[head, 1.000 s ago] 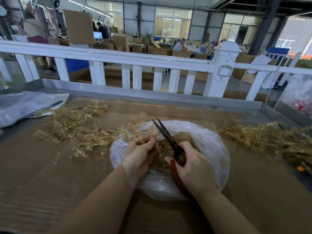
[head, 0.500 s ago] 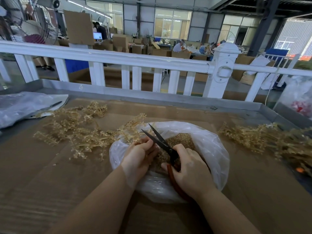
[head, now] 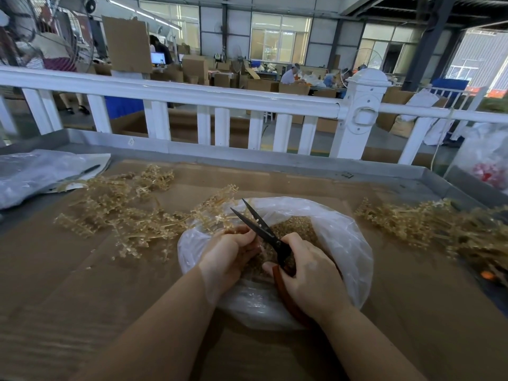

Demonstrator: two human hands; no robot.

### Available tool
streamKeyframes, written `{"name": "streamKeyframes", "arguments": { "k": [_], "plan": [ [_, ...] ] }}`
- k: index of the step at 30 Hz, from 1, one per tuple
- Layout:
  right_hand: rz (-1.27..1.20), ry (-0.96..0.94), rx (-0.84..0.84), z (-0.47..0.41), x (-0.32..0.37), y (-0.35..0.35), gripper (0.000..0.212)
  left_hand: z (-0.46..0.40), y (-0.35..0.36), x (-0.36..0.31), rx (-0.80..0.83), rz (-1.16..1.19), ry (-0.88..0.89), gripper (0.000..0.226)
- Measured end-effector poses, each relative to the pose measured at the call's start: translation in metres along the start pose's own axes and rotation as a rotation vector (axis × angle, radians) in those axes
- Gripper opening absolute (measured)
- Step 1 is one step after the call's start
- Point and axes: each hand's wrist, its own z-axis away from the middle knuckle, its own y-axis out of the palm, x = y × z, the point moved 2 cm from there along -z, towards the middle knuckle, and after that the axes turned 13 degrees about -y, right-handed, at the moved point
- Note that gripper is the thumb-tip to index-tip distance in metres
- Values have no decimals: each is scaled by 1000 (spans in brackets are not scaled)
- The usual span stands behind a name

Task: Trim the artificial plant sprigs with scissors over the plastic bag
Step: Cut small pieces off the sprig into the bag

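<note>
Golden plastic sprig (head: 220,213) pinched in left hand (head: 229,255), mid-trim over clear plastic bag (head: 341,243); right hand (head: 309,273) gripping parted black-bladed scissors (head: 261,229); next, probably closing blades squarely across stem

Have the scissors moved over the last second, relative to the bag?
Yes. The scissors have swung left and down: their blade tips now sit lower, nearer the left hand, over the plastic bag.
</note>
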Motion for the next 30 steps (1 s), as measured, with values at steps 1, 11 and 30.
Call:
{"name": "streamKeyframes", "arguments": {
  "k": [1, 11, 30],
  "plan": [
    [0, 1, 4, 0, 0, 0, 32, 0, 0, 0, -1, -5, -1, 13],
    [15, 9, 26, -2, -1, 2, 38, 1, -1, -1, -4, -21, -8, 15],
    [34, -5, -32, -1, 2, 0, 36, 2, -1, -1, 33, -93, 12, 11]
  ]
}}
